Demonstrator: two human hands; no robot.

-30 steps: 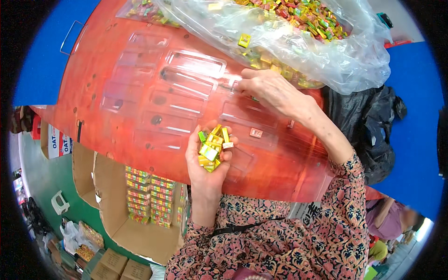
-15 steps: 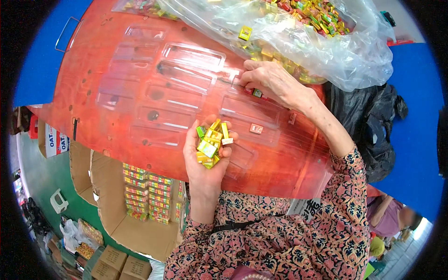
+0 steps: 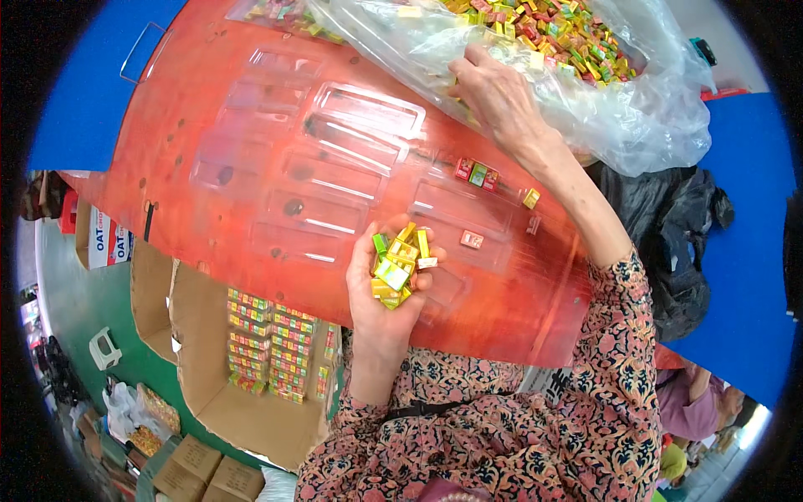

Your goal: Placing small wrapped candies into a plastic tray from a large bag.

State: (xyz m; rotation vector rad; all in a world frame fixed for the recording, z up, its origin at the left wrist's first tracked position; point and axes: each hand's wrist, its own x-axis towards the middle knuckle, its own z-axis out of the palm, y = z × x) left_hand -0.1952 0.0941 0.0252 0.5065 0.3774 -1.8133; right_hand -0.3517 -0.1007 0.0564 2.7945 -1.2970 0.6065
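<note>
My left hand (image 3: 386, 293) is cupped palm up over the front of the red table, around a heap of small wrapped candies (image 3: 391, 274), mostly yellow with some green. My right hand (image 3: 498, 96) reaches to the near edge of the clear plastic bag (image 3: 669, 125), its fingers bent together; what they pinch is hidden. Between the hands lies a clear plastic tray (image 3: 335, 180) with long moulded compartments. A short row of red and green candies (image 3: 478, 173) stands in one compartment. A single pale red candy (image 3: 472, 239) lies nearer me, and a yellow candy (image 3: 531, 198) sits by my right forearm.
Loose coloured candies (image 3: 560, 38) fill the bag at the back. Black plastic (image 3: 669, 243) hangs at the table's right. Below left, an open cardboard box (image 3: 242, 422) holds packed candy sheets (image 3: 269, 343). Blue surfaces (image 3: 744, 209) flank the red table (image 3: 167, 209).
My right hand has moved from the tray up to the bag's edge, uncovering the row of red and green candies. My left hand keeps its candies. The whole view has shifted slightly.
</note>
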